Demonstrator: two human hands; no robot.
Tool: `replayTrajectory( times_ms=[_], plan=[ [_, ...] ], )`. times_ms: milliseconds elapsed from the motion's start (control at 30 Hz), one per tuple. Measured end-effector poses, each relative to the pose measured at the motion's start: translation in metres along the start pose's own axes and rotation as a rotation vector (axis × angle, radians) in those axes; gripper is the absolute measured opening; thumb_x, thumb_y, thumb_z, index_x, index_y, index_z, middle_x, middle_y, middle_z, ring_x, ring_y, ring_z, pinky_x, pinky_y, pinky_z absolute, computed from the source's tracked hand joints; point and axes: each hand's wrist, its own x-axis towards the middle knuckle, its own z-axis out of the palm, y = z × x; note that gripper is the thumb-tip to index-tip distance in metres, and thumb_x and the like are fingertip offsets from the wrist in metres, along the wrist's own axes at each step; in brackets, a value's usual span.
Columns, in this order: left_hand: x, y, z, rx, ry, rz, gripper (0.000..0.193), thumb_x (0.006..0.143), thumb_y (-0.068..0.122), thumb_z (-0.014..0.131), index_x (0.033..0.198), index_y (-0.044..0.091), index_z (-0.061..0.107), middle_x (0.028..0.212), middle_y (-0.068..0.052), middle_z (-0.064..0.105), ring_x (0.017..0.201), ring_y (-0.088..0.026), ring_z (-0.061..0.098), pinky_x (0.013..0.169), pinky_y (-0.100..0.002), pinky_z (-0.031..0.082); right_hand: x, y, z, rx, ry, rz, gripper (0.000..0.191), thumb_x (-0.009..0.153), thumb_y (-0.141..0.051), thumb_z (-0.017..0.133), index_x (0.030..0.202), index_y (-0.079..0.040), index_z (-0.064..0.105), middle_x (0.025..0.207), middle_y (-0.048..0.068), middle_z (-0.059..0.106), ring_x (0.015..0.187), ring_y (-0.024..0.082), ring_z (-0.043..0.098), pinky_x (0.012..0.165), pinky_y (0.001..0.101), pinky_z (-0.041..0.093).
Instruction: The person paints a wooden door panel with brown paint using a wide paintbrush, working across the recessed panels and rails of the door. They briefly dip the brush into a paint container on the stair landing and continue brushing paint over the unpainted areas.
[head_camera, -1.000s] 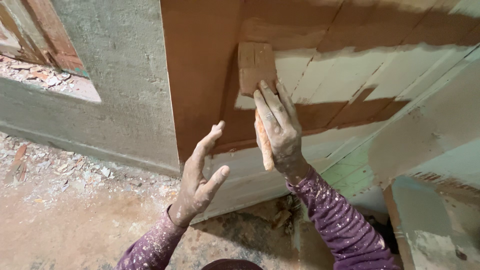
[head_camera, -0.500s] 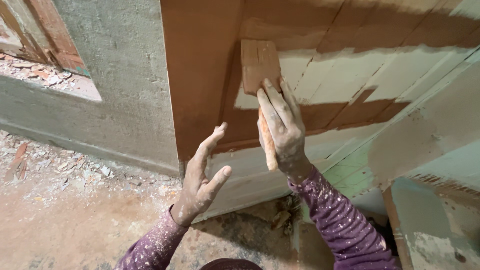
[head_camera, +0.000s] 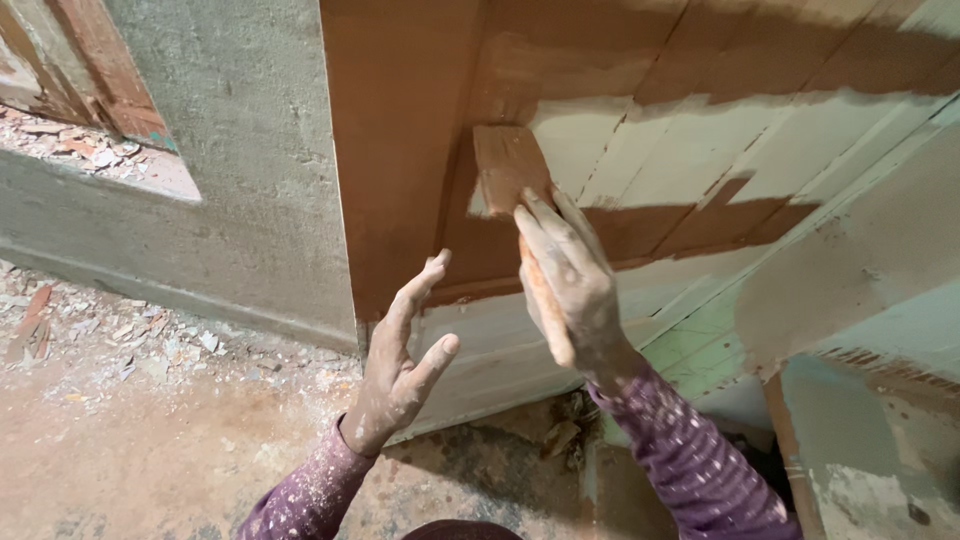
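Against the wooden door (head_camera: 640, 150), the brush (head_camera: 508, 178) is gripped by the right hand (head_camera: 570, 285), its bristles pressed on the boundary between the brown coat and the pale unpainted boards. Over the last second it has been carried slightly upward, so the brown area is judged to be spreading. The left hand (head_camera: 400, 365) is held wide and empty below the brush, off the door.

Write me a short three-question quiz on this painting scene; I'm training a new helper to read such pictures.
1. True or false: the right hand holds a wide flat brush against the wooden board surface.
2. What colour is the fresh coat? A green, B reddish-brown, C white.
3. Fill in: the left hand is open and holds ____.

Key: 1 true; 2 B; 3 nothing.
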Motion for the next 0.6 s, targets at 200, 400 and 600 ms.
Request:
replayTrajectory(
  times_ms=[200,400,600],
  plan=[
    [-0.002,0.0,-0.001,-0.042,0.001,-0.009,0.067,0.1,0.027,0.064,0.156,0.001,0.037,0.168,-0.022,0.036,0.162,-0.035,0.026,0.131,-0.048,0.022,0.017,0.004,-0.03,0.006,-0.13,-0.02,0.035,0.096,-0.002,0.065,0.13,0.003,0.064,0.126,0.021,0.068,0.116,0.032,0.069,0.109,0.0436,0.056],
    [-0.001,-0.001,0.003,0.027,0.004,0.005,0.069,0.098,0.028,0.066,0.155,0.002,0.039,0.166,-0.021,0.039,0.16,-0.035,0.03,0.13,-0.047,0.023,0.047,0.002,-0.044,-0.005,-0.162,-0.066,0.03,0.095,0.001,0.067,0.125,0.004,0.066,0.129,0.018,0.07,0.118,0.028,0.07,0.11,0.0405,0.056],
    [-0.003,-0.001,0.003,0.005,-0.002,0.021,0.068,0.099,0.028,0.066,0.155,0.002,0.039,0.167,-0.021,0.039,0.16,-0.035,0.029,0.131,-0.047,0.022,0.063,0.0,-0.048,0.015,-0.07,-0.116,0.03,0.095,0.006,0.066,0.125,0.005,0.064,0.129,0.02,0.069,0.122,0.036,0.069,0.115,0.0437,0.054]
  ],
)
